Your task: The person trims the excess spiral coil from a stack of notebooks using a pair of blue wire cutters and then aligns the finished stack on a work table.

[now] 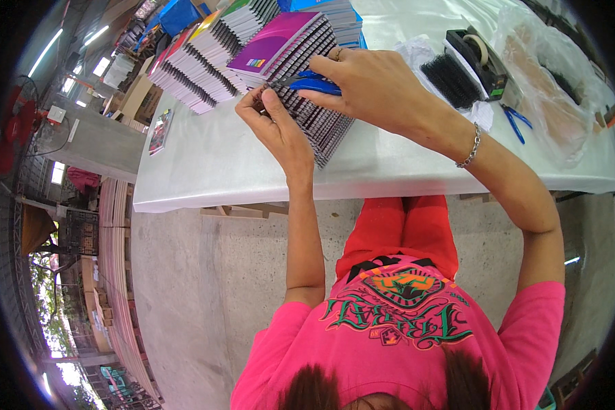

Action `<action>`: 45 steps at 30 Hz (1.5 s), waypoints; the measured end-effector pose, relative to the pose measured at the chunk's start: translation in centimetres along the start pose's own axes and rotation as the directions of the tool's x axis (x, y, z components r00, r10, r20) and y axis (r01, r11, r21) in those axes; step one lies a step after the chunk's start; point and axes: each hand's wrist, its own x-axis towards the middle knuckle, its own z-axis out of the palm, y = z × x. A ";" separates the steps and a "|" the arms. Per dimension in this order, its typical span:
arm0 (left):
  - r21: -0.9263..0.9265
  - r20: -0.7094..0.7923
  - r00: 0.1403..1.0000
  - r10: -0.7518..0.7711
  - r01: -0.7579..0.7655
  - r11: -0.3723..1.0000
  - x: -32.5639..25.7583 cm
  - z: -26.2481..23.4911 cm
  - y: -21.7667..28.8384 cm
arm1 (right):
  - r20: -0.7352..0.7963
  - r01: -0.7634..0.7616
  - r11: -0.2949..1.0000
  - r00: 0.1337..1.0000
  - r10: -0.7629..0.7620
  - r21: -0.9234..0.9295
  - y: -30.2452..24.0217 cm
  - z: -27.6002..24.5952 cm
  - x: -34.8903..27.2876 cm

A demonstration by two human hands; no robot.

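Observation:
A stack of spiral notebooks with a purple cover (273,39) stands at the table's near side, its dark wire coils (311,126) turned toward me. My right hand (372,85) is closed around blue-handled pliers (314,83). Their jaws point left and reach the notebook's left coil end. There my left hand (285,133) pinches the corner of a spiral notebook between thumb and fingers. The exact spot where jaws and wire meet is too small to make out.
More notebook stacks (208,65) stand behind to the left, and blue ones (345,20) at the back. Rightward lie black wire coils (451,80), a tape dispenser (482,58), a second blue-handled tool (514,123) and a clear plastic bag (547,89). A small printed item (160,131) lies near the left edge.

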 end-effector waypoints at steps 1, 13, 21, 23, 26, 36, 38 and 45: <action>0.007 0.000 1.000 0.002 -0.002 1.000 0.0 0.0 0.0 | 0.006 0.004 1.000 1.000 -0.004 -0.007 0.0 0.0 0.0; -0.161 -0.100 0.990 -0.095 0.078 0.984 -0.2 0.3 -0.3 | -0.143 -0.045 0.993 0.989 0.030 -0.105 0.4 0.8 -1.9; -0.091 0.011 1.000 -0.007 0.008 0.996 -0.7 -0.2 -0.7 | -0.153 -0.028 0.996 0.988 0.015 -0.079 0.4 1.1 -1.5; -0.100 0.027 0.999 -0.029 0.032 0.995 -0.7 -0.3 -0.6 | -0.170 -0.030 0.997 0.985 0.017 -0.074 0.4 0.8 -1.7; -0.106 0.032 0.999 -0.044 0.047 0.993 -0.8 -0.4 -0.5 | -0.164 -0.034 0.998 0.986 0.026 -0.045 0.4 0.6 -1.9; -0.137 0.017 0.999 -0.042 0.044 0.990 -1.0 -0.1 -0.9 | -0.137 -0.015 0.999 0.991 0.009 -0.043 0.2 1.1 -1.4; -0.143 0.012 1.000 -0.026 0.028 0.989 -0.9 -0.1 -1.1 | -0.129 -0.014 0.999 0.992 0.008 -0.043 0.1 1.0 -1.3; -0.090 -0.004 1.000 -0.007 0.007 0.996 -1.0 0.0 -1.1 | -0.015 -0.015 0.999 1.000 0.016 0.034 0.2 1.2 -0.6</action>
